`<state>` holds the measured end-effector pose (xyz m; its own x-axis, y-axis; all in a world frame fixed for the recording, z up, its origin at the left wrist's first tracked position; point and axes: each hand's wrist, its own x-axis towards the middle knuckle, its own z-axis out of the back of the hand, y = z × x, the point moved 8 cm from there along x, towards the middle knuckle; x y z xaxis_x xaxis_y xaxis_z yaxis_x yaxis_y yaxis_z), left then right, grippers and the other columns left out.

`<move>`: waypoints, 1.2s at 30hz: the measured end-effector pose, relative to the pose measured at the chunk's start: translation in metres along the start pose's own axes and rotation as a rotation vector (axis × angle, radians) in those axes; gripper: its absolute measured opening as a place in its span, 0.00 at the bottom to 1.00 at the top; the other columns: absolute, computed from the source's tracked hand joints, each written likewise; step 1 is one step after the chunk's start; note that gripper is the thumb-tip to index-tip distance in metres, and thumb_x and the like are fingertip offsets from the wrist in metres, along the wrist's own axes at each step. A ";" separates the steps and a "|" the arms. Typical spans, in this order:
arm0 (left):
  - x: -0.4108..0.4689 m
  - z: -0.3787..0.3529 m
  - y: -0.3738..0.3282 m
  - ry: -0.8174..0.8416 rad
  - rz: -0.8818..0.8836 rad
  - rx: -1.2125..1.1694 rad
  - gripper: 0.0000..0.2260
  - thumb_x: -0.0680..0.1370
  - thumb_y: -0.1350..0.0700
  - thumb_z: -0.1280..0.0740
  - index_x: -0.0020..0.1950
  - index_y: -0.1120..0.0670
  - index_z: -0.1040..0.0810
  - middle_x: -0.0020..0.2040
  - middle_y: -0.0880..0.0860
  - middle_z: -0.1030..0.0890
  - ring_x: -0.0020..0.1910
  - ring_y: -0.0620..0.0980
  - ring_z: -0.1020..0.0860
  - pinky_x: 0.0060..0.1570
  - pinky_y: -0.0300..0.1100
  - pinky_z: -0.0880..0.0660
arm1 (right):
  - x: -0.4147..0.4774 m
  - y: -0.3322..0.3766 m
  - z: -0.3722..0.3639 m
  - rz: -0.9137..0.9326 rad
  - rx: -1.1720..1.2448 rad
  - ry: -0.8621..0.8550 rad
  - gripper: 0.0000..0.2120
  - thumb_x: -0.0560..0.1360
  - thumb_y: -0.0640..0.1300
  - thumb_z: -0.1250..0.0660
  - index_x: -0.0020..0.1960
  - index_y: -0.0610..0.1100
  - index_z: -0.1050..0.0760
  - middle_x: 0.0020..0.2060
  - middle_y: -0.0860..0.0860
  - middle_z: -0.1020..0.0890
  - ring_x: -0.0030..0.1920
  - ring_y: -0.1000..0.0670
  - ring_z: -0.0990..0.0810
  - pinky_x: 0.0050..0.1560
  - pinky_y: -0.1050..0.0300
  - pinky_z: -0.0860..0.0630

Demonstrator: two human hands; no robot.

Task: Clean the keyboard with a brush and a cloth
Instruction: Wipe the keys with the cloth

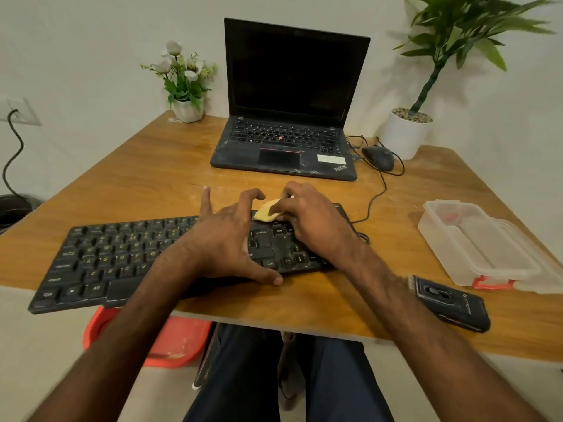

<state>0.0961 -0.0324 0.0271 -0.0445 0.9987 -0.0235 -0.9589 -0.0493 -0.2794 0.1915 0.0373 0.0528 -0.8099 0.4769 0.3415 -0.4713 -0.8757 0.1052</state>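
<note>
Head view, looking down over a wooden worktop (146, 178). A black keyboard (122, 257) lay slantwise along the near side, its left end overhanging the near edge and its right end further in on the wood. The left hand (225, 239) rested spread on the middle keys, gripping nothing: the thumb lay along the near edge of the keyboard, one finger was stretched out and the others were arched above the far rows. The right hand (313, 220) sat over the right-hand keys and pinched a small yellow cloth (264, 214) against the far right rows, just beside the left fingertips; most of the cloth was hidden under the fingers.

Behind the keyboard stood an open black laptop (292, 102) with a dark screen. A black mouse (379, 158) lay just to its right, and a thin dark cable (373, 199) ran towards the keyboard's right end. A clear plastic container (475, 248) with red clips sat near the right edge, and a black oblong object (454, 306) with a pale end lay near the front edge beside the right forearm; its kind could not be told. A white pot of flowers (187, 109) stood at the far left corner and a potted plant (405, 135) at the far right. A red tray (173, 339) showed below the worktop.
</note>
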 end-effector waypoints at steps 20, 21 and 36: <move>0.000 -0.006 0.003 0.038 0.034 -0.017 0.62 0.57 0.21 0.32 0.76 0.47 0.62 0.75 0.54 0.29 0.76 0.51 0.34 0.70 0.66 0.74 | 0.018 0.010 -0.006 0.049 0.023 0.031 0.11 0.77 0.41 0.33 0.58 0.46 0.19 0.51 0.49 0.23 0.52 0.50 0.26 0.53 0.52 0.26; -0.001 -0.006 0.004 0.043 0.038 -0.033 0.61 0.56 0.21 0.32 0.75 0.45 0.61 0.75 0.54 0.29 0.76 0.51 0.34 0.70 0.66 0.75 | 0.015 -0.001 -0.003 0.026 0.005 0.042 0.11 0.77 0.42 0.33 0.59 0.46 0.20 0.51 0.49 0.23 0.53 0.51 0.27 0.55 0.52 0.26; 0.000 -0.007 0.000 0.041 0.036 -0.024 0.61 0.59 0.23 0.30 0.76 0.47 0.61 0.76 0.52 0.32 0.77 0.50 0.36 0.69 0.66 0.75 | 0.018 0.014 -0.007 0.088 -0.009 0.024 0.11 0.77 0.41 0.32 0.58 0.48 0.19 0.52 0.50 0.23 0.53 0.51 0.27 0.53 0.54 0.27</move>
<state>0.0981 -0.0322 0.0204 -0.0667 0.9951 -0.0725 -0.9499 -0.0855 -0.3007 0.1679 0.0344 0.0538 -0.8564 0.4001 0.3264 -0.4011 -0.9135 0.0674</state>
